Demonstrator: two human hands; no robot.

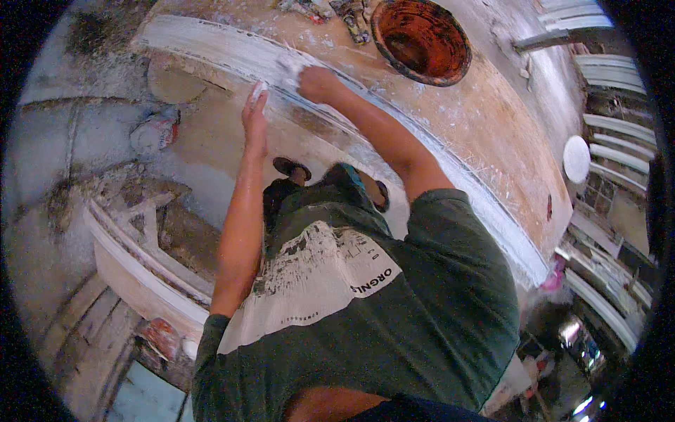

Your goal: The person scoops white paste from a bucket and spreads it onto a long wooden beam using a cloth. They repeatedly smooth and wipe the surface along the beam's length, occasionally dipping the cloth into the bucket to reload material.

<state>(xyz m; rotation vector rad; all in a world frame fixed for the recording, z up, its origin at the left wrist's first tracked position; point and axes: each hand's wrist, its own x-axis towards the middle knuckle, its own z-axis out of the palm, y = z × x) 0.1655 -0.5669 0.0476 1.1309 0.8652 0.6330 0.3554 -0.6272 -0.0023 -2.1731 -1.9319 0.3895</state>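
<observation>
A long white plaster-like moulding (464,179) runs in a curve along the near edge of the worktable, its surface wet and streaky toward the left. My right hand (318,84) is closed and pressed down on it, beside a white, fuzzy clump (287,69). Whether that clump is inside the fingers is hard to make out. To the left, just off the near edge, my left hand (256,116) points upward with fingers stretched out and white smears on the tips. Nothing shows in its grasp.
An orange bucket (422,42) with a dark, crusted rim stands on the brown tabletop (506,126). Messy rags or scraps (351,20) lie left of it. Behind my left arm is another white-edged bench (148,267). Long white strips (612,74) are stacked at right, near a white disc (576,159).
</observation>
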